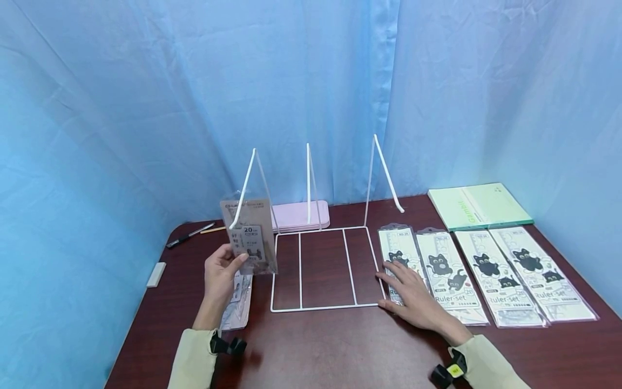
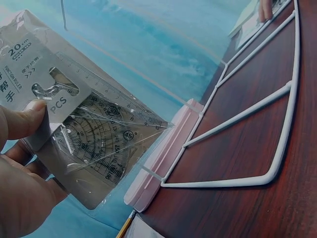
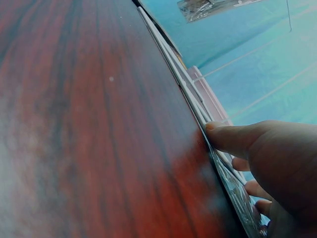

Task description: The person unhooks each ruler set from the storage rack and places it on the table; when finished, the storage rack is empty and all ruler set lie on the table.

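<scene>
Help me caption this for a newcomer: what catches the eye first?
A white wire rack stands mid-table. At its left edge the left hand holds up a packaged ruler set. At its right, the right hand rests flat on the nearest of four cat-print ruler sets lying in a row.

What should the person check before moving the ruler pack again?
1. Left hand grips the ruler pack firmly: ok.
2. Ruler pack held off the table: ok.
3. White wire rack standing upright: ok.
4. Rack's slots free of other things: ok.
5. Right hand steadying the rack's edge: ok, its fingers touch the wire.
6. Whether the pack fits a slot: cannot tell.
</scene>
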`<state>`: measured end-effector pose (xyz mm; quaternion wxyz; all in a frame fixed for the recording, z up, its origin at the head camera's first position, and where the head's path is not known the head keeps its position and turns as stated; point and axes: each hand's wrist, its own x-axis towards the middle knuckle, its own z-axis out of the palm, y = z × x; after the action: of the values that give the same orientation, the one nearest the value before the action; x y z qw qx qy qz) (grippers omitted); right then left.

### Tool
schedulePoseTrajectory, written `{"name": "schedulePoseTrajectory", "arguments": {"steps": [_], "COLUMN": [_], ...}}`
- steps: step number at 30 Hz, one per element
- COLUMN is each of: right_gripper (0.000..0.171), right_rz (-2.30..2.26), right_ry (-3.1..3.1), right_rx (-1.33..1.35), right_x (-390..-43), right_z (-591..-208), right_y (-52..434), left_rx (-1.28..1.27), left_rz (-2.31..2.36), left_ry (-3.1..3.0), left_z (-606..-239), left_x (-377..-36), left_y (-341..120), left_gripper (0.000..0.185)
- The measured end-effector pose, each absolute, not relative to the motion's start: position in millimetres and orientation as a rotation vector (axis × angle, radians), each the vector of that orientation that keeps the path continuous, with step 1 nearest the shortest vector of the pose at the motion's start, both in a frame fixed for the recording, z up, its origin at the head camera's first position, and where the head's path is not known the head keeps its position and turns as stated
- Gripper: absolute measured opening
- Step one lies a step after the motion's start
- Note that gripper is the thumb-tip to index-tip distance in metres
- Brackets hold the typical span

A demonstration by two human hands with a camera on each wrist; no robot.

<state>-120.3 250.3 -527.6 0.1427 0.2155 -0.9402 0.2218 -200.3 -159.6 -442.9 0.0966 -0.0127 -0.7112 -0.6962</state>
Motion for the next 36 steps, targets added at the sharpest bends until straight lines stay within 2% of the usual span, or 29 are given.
{"name": "schedulePoseTrajectory", "arguments": {"steps": [14,28,36], "right_gripper": [0.06,0.059,0.059], "right_rz": [0.65,0.647,0.641], "right_ry": [-2.716,-2.706,-2.717], "right_rx": [0.617,0.624,0.617], "right_x": [-119.6,-120.1,-119.8], "right_z": [-526.3,-526.2,-525.9], "right_y": [249.9,250.3,249.7], "left_rx": [-0.091,-0.158,-0.199], "left_rz": [-2.073,-2.137,-2.124], "left_ry": [-2.082,-2.042,-2.052], "left_z": [-441.6,-444.8,-444.3], "left_x": [-183.2,-164.3,-156.3], "left_y": [-163.2,-166.5,-167.0], "left_gripper": [0.018,0.029,0.024]}}
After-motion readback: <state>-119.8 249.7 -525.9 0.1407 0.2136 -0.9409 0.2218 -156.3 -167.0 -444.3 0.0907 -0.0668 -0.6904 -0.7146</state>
